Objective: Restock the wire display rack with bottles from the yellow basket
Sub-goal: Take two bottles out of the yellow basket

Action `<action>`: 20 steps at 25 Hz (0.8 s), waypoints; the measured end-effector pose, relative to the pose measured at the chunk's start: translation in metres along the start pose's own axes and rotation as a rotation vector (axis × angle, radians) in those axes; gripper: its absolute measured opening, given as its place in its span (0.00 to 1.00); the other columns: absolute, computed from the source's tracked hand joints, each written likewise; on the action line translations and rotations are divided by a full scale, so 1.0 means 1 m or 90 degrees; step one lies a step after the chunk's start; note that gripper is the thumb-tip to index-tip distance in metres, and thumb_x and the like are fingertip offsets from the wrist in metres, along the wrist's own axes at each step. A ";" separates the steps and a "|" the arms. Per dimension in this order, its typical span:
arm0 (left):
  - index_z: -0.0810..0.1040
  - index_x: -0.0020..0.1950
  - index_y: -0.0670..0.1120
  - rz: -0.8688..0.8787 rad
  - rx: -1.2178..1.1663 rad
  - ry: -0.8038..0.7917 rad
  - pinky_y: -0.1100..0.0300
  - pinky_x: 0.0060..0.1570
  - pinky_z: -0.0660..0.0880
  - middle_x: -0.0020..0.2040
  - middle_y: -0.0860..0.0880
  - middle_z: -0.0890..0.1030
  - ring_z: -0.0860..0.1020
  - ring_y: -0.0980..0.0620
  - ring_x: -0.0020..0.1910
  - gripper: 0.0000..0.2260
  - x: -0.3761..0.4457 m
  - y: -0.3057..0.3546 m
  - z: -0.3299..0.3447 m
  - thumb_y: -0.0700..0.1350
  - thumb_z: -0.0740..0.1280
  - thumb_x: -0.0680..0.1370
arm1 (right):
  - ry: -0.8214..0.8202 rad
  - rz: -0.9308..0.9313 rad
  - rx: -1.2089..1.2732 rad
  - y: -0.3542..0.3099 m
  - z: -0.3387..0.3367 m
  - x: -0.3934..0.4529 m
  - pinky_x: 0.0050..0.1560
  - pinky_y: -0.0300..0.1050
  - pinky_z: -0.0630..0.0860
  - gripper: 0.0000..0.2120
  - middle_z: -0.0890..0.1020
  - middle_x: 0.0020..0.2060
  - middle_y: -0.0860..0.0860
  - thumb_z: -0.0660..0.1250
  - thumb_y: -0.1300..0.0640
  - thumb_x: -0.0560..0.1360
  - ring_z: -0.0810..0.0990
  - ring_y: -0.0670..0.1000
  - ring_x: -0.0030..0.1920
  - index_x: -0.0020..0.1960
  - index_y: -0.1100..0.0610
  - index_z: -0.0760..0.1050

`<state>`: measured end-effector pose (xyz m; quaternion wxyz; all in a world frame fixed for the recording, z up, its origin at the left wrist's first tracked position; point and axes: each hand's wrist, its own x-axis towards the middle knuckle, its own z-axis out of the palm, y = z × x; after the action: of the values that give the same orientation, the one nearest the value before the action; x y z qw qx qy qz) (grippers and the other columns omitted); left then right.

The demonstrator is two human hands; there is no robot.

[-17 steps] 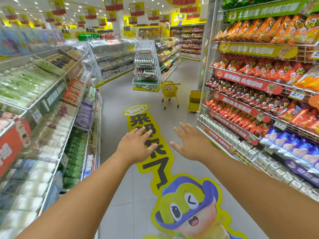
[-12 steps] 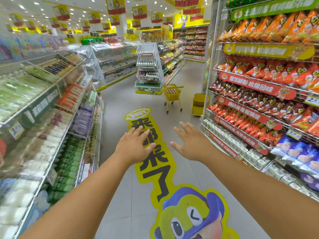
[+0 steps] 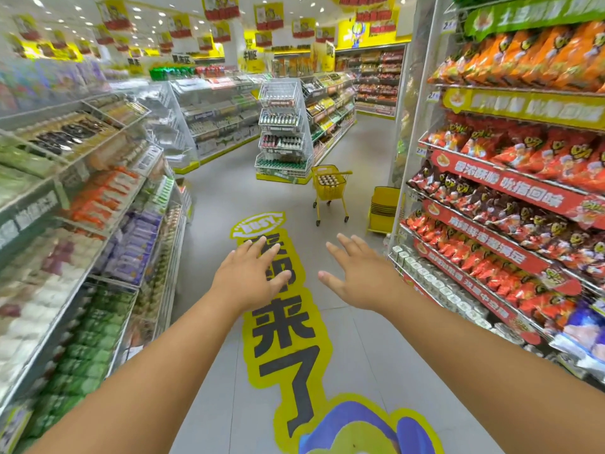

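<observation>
A white wire display rack (image 3: 283, 132) stands far down the aisle, its tiers holding rows of bottles. Just to its right is the yellow basket (image 3: 329, 186) on a wheeled stand, filled with bottles (image 3: 327, 180) seen from above. My left hand (image 3: 250, 276) and my right hand (image 3: 357, 273) are stretched out in front of me over the floor, palms down, fingers spread and straight. Both hands hold nothing and are several steps short of the basket and rack.
Shelves of packaged goods (image 3: 82, 224) line the left side of the aisle. Snack-bag shelves (image 3: 510, 204) line the right. A stack of yellow baskets (image 3: 383, 208) sits on the floor by the right shelf end. A yellow floor sticker (image 3: 284, 322) runs along the aisle.
I have moved forward along the aisle; the rack and yellow basket look nearer and the floor sticker has slid toward me. Both hands stay outstretched and open.
</observation>
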<state>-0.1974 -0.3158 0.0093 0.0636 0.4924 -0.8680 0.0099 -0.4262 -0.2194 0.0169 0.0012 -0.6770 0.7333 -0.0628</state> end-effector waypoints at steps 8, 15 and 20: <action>0.51 0.83 0.57 0.023 -0.002 0.004 0.48 0.79 0.51 0.84 0.50 0.49 0.49 0.46 0.82 0.34 0.209 -0.081 0.037 0.69 0.51 0.80 | -0.008 0.016 -0.011 0.031 0.043 0.224 0.82 0.55 0.50 0.38 0.47 0.84 0.50 0.48 0.29 0.81 0.45 0.54 0.83 0.84 0.47 0.47; 0.53 0.83 0.57 0.056 -0.018 0.010 0.48 0.78 0.53 0.84 0.50 0.51 0.51 0.47 0.82 0.35 0.414 -0.140 0.039 0.70 0.51 0.79 | -0.010 0.055 0.022 0.061 0.047 0.425 0.81 0.54 0.50 0.38 0.48 0.84 0.50 0.50 0.30 0.81 0.45 0.54 0.83 0.84 0.47 0.47; 0.53 0.83 0.56 0.080 -0.030 -0.002 0.50 0.79 0.54 0.84 0.50 0.50 0.51 0.48 0.82 0.33 0.556 -0.154 0.073 0.67 0.55 0.81 | -0.015 0.076 0.035 0.117 0.067 0.560 0.81 0.54 0.52 0.37 0.48 0.84 0.49 0.53 0.32 0.81 0.45 0.54 0.83 0.84 0.47 0.48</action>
<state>-0.3543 -0.8757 -0.0037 0.0733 0.4355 -0.8972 -0.0074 -0.5831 -0.7732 -0.0140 0.0323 -0.6327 0.7701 -0.0749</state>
